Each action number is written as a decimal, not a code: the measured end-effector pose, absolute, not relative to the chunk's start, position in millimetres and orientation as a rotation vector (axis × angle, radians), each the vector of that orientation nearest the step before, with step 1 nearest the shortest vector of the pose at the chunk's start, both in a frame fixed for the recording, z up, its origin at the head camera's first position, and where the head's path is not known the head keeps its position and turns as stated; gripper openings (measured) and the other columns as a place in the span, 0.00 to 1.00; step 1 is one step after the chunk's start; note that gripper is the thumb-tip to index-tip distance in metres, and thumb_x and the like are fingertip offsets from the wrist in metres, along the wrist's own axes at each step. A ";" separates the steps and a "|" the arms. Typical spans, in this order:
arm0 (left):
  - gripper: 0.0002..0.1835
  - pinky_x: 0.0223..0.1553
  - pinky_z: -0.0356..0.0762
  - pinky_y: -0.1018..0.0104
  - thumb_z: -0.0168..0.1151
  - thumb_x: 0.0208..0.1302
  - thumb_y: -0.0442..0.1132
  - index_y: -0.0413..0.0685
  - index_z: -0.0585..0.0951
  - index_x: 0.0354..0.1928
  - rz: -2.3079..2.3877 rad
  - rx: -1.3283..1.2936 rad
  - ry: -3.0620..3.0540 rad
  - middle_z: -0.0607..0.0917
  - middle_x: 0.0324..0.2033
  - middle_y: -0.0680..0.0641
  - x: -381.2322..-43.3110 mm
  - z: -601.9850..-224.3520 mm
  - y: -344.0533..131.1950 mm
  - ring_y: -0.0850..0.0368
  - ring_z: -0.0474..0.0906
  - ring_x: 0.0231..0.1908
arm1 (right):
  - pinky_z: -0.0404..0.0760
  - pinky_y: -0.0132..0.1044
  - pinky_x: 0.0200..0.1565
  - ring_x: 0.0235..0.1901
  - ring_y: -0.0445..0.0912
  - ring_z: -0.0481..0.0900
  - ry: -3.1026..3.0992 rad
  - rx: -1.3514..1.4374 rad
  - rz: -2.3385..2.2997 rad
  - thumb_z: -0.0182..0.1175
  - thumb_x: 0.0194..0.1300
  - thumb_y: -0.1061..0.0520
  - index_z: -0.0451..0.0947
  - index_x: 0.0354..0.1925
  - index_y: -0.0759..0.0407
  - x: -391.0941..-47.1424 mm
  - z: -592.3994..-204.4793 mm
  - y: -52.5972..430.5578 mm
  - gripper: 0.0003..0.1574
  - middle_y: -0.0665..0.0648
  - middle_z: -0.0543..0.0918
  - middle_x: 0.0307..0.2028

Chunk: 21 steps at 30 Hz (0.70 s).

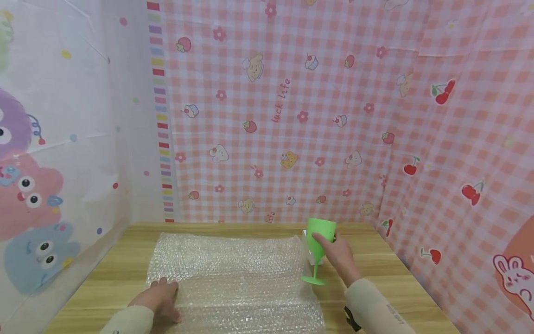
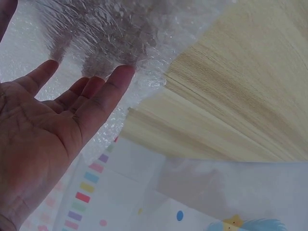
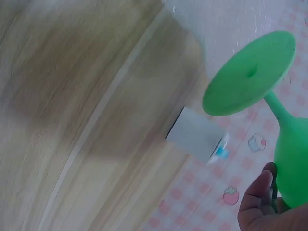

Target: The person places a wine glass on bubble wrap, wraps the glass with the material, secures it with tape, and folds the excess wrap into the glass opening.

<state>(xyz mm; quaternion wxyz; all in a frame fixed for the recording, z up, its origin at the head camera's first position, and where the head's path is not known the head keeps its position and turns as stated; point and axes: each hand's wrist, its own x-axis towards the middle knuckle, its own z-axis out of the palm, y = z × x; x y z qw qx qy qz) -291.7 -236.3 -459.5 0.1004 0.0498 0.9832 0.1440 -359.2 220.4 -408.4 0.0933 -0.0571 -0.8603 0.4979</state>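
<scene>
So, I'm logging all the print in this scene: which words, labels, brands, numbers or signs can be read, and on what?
"luck life": on the pink checked cloth at the back.
"life": lower on that cloth, just above the table.
Right sleeve: small print, too blurred to read.
Left sleeve: a mark, cut off and unreadable.
Green goblet, bubble wrap, white box: no readable text.

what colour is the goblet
The goblet is bright green, clearest in the head view.
</scene>
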 end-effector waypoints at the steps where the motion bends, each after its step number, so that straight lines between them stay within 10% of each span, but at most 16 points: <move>1: 0.35 0.53 0.69 0.28 0.83 0.40 0.46 0.34 0.76 0.47 0.426 0.145 2.905 0.74 0.47 0.27 -291.3 -459.2 -236.2 0.24 0.67 0.53 | 0.77 0.54 0.52 0.51 0.57 0.76 -2.566 -0.171 1.489 0.59 0.59 0.23 0.64 0.64 0.66 -358.8 -409.6 217.7 0.57 0.68 0.77 0.54; 21: 0.32 0.50 0.72 0.32 0.83 0.39 0.45 0.36 0.77 0.43 0.405 0.184 2.948 0.75 0.40 0.35 -290.5 -463.9 -236.3 0.30 0.72 0.47 | 0.71 0.34 0.24 0.24 0.48 0.77 -2.869 -0.059 1.551 0.61 0.60 0.28 0.76 0.35 0.60 -336.5 -429.0 181.2 0.36 0.55 0.80 0.26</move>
